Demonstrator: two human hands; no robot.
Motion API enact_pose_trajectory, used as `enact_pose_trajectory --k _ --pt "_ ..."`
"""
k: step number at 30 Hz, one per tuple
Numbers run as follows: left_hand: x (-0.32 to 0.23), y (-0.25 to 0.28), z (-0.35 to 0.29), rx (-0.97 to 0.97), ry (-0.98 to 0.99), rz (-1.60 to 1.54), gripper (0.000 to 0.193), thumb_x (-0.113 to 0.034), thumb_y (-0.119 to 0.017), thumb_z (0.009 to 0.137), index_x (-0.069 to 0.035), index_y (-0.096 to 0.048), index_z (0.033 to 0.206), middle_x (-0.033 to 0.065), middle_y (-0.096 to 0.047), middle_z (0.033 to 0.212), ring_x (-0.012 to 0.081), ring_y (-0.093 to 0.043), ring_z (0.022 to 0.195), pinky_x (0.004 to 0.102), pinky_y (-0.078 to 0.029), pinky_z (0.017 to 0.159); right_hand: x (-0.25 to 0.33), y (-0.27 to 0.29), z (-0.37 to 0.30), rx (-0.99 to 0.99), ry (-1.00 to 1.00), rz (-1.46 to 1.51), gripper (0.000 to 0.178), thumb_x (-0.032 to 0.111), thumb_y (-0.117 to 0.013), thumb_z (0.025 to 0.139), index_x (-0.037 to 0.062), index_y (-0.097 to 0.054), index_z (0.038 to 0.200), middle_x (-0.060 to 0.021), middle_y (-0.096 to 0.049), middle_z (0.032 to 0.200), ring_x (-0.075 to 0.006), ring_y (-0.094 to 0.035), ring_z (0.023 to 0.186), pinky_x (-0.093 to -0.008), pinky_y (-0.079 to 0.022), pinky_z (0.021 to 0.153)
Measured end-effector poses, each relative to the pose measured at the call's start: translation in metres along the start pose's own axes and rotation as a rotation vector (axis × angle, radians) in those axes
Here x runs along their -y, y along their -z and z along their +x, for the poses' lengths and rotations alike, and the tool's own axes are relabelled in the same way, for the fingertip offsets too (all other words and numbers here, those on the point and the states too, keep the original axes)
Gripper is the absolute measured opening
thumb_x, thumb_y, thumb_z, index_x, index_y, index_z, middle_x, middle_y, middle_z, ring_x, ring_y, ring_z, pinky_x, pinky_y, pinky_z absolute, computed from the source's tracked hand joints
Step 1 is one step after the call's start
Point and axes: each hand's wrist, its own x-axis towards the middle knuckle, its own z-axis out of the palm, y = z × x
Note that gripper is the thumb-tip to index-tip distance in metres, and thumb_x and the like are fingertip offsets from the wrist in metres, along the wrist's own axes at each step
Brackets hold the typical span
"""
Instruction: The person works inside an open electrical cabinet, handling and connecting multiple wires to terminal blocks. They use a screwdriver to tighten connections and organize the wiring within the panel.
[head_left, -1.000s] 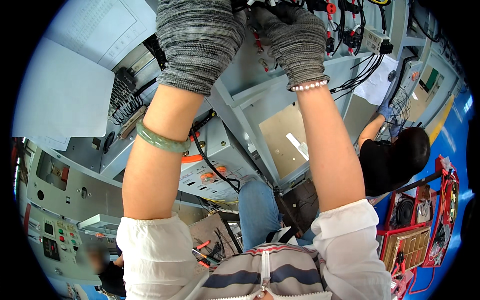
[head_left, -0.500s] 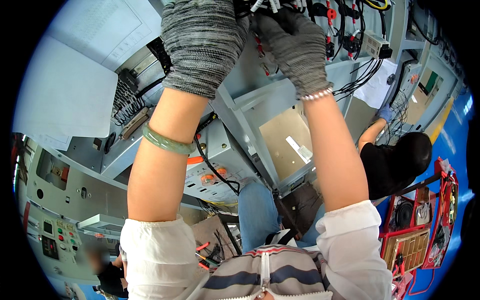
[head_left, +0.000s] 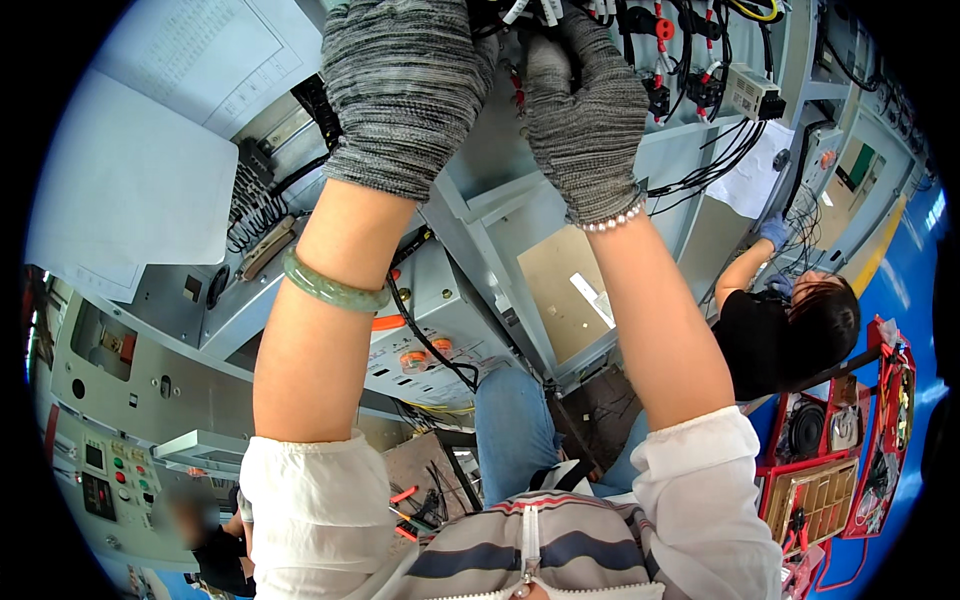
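Both hands wear grey-and-black knitted gloves and work at the top edge of the view, inside an open metal cabinet. My left hand (head_left: 405,100) is closed, its back toward me. Its fingertips are hidden, so what they hold does not show. Close beside it, my right hand (head_left: 588,130) is curled with thumb and fingers upward around dark wiring. Black wires with white marker sleeves (head_left: 550,12) run between and above the hands. Just right of my right hand are black terminal parts (head_left: 658,97) with red-sleeved wires and a red round part (head_left: 664,29).
Paper sheets (head_left: 140,170) lie at the left over the cabinet. A white power module (head_left: 752,92) and a bundle of black wires (head_left: 715,165) are at the right. A co-worker (head_left: 780,330) works further right, near a red toolbox (head_left: 815,500). Pliers (head_left: 405,495) lie low centre.
My right hand has shifted slightly left and turned more upright, its thumb now showing. My left hand stays almost still. The co-worker at the right has turned their head.
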Motion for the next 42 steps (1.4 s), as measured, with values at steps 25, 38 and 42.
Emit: enact_pose_trajectory --k 25,38,42 --pt "0.0 -0.005 -0.002 -0.013 -0.006 0.001 0.053 -0.007 -0.072 0.062 0.0 -0.053 0.111 0.0191 -0.062 0.094 0.0396 -0.056 0.092 0.0471 -0.047 0.081 -0.007 0.001 0.012 0.141 0.0 -0.049 0.02 0.016 -0.068 0.083 0.0031 -0.07 0.099 -0.0198 -0.069 0.081 -0.035 -0.067 0.074 -0.0409 -0.052 0.065" --pt "0.002 -0.006 -0.004 0.004 -0.008 0.058 0.053 -0.009 -0.073 0.064 0.002 -0.051 0.112 0.0201 -0.06 0.096 0.0409 -0.054 0.092 0.0479 -0.046 0.081 0.007 0.0 0.014 0.155 -0.124 -0.058 0.02 0.015 -0.068 0.083 0.005 -0.069 0.1 -0.0188 -0.068 0.082 -0.036 -0.066 0.075 -0.0418 -0.051 0.068" --pt "0.004 -0.008 -0.004 0.0 -0.006 0.047 0.051 -0.01 -0.071 0.066 0.003 -0.051 0.111 0.0206 -0.059 0.095 0.0409 -0.054 0.092 0.0476 -0.046 0.081 0.0 -0.001 0.013 0.148 -0.051 -0.129 0.021 0.014 -0.067 0.083 0.0058 -0.069 0.102 -0.0186 -0.068 0.083 -0.0368 -0.065 0.075 -0.0428 -0.051 0.068"
